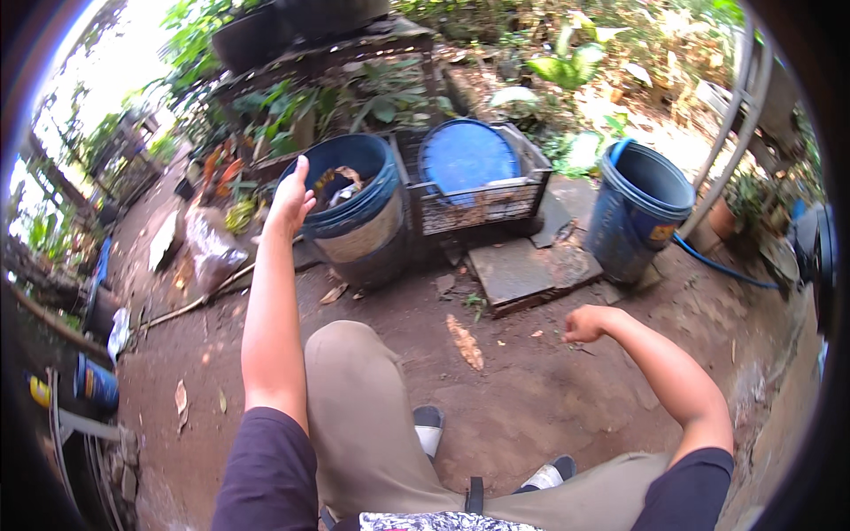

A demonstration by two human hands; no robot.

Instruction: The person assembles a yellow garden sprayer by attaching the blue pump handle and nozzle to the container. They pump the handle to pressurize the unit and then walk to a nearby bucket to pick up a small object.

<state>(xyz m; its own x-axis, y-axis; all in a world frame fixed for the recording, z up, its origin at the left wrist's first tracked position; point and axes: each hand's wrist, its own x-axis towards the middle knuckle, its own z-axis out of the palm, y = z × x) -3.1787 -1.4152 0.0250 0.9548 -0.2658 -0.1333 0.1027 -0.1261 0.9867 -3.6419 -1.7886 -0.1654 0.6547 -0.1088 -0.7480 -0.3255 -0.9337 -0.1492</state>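
1. The blue bin (pixel 354 208) stands on the bare dirt ground (pixel 522 398) at the far edge of the yard, hard against the left side of a wire crate (pixel 474 199); it holds dry scraps and leaves (the contents are too jumbled to name).
2. The left hand (pixel 290 199) is stretched out over the bin's near-left rim, fingers spread and loose, gripping nothing; whether it touches the rim I cannot tell. Held that high and far, the arm seems meant to reach the bin's mouth from a crouch.
3. The right hand (pixel 584 325) hangs low over the ground, curled into a loose fist; whether anything small sits inside it I cannot tell.
4. A bent knee in khaki trousers (pixel 354 398) rises between the arms, which likely explains the wide reach.
5. A round blue lid (pixel 467 159) lies in the crate.
6. A second blue barrel (pixel 639 212) stands open toward the right edge, beside a flat stone slab (pixel 522 270).
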